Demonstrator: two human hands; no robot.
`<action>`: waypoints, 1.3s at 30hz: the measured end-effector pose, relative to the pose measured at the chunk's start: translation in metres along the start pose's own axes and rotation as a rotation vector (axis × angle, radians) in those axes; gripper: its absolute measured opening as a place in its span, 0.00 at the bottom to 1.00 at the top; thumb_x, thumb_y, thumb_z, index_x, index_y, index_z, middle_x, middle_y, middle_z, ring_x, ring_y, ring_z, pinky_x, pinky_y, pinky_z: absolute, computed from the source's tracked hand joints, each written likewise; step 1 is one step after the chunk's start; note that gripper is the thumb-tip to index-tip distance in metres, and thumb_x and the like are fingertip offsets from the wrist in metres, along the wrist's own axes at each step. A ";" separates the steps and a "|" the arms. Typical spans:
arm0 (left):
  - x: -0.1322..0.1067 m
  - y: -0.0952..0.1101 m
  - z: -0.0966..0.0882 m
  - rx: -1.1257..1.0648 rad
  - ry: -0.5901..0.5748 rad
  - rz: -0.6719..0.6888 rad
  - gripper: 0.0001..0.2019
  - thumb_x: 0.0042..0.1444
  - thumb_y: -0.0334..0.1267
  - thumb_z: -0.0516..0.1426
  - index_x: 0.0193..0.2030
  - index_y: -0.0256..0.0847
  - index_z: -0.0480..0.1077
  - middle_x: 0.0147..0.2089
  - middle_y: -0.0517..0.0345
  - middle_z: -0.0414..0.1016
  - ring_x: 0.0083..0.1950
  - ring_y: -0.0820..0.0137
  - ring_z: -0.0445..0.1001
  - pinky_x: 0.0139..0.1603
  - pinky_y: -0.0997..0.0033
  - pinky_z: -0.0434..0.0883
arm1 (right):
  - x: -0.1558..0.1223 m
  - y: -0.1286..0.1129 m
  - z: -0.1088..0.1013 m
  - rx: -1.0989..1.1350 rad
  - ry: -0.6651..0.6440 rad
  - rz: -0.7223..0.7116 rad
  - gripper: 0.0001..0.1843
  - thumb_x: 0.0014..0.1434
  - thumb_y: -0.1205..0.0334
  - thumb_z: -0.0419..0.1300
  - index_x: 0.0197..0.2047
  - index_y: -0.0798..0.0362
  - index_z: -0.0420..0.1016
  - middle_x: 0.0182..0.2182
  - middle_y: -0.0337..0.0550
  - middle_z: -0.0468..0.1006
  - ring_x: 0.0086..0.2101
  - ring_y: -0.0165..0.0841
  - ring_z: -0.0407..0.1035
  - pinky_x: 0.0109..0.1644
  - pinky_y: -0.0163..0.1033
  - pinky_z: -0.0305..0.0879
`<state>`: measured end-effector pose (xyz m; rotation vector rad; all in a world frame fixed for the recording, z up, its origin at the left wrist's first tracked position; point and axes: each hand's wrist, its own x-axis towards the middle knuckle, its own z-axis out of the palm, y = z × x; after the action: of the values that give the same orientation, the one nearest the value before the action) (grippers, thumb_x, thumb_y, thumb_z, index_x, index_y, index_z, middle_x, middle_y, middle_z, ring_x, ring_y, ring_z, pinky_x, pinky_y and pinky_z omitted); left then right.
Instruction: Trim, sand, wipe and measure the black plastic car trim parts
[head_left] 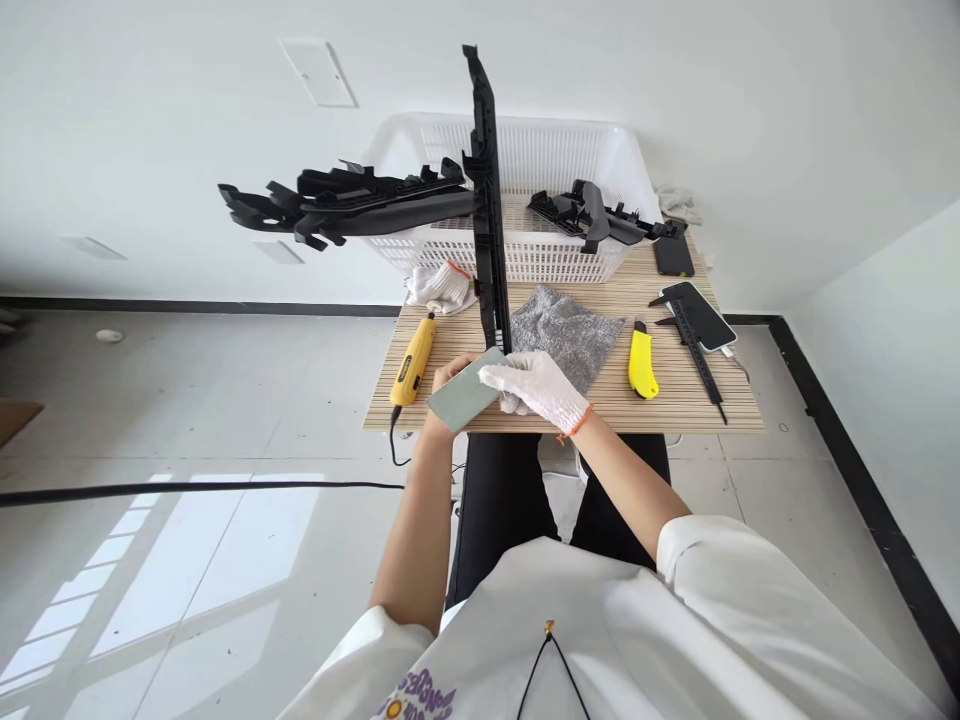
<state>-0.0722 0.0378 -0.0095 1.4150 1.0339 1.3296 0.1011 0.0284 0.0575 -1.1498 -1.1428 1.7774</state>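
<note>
Grip of right hand pinches green card; left hand partly behind, grip unclear; likely positioning step, next wants steadiness.

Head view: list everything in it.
Table: 1, tan, centre
Basket: 1, white, rear
Parts: several, black, at basket
Strip: 1, black, centre
Pad: 1, greenish, centre
Rotary tool: 1, yellow, left
Cutter: 1, yellow, right
Caliper: 1, black, right
Phone: 1, black-screened, right
Slab: 1, black, behind phone
Sheet: 1, grey, centre
Glove bundle: 1, white, left
Rag: 1, greyish, right
Wall plates: 3, white, wall
Cable: 1, black, left
Shirt: 1, white, bottom
Left grip: 1, bare, at pad
Right grip: 1, white-gloved, on pad
</note>
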 end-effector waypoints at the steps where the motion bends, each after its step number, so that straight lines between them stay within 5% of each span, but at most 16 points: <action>1: 0.000 0.001 0.000 0.008 0.005 -0.001 0.22 0.43 0.49 0.74 0.41 0.39 0.79 0.42 0.50 0.83 0.43 0.58 0.81 0.45 0.59 0.80 | 0.000 0.001 0.000 0.025 0.013 -0.007 0.25 0.47 0.46 0.76 0.24 0.53 0.68 0.15 0.35 0.71 0.18 0.24 0.65 0.17 0.26 0.54; 16: 0.001 0.005 -0.002 -0.007 0.003 -0.040 0.19 0.40 0.44 0.72 0.38 0.40 0.77 0.37 0.54 0.81 0.39 0.62 0.78 0.41 0.64 0.75 | 0.001 0.002 -0.002 0.006 0.034 -0.008 0.25 0.47 0.44 0.76 0.27 0.52 0.69 0.15 0.32 0.69 0.18 0.23 0.64 0.18 0.26 0.54; 26: 0.004 0.006 -0.001 -0.022 0.020 -0.058 0.20 0.40 0.50 0.72 0.34 0.40 0.76 0.35 0.54 0.80 0.38 0.61 0.79 0.41 0.62 0.76 | -0.001 0.000 -0.006 -0.090 -0.030 0.025 0.23 0.49 0.45 0.75 0.29 0.53 0.72 0.19 0.36 0.73 0.21 0.24 0.68 0.19 0.26 0.59; 39: -0.001 0.004 -0.001 -0.011 0.025 -0.052 0.23 0.39 0.44 0.75 0.41 0.39 0.79 0.43 0.51 0.83 0.45 0.59 0.81 0.49 0.63 0.78 | -0.001 -0.002 -0.005 -0.054 0.035 -0.011 0.22 0.53 0.45 0.73 0.29 0.53 0.71 0.18 0.35 0.72 0.20 0.23 0.66 0.20 0.25 0.59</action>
<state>-0.0738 0.0361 -0.0057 1.3569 1.0712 1.3164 0.1061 0.0301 0.0589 -1.1994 -1.1811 1.7215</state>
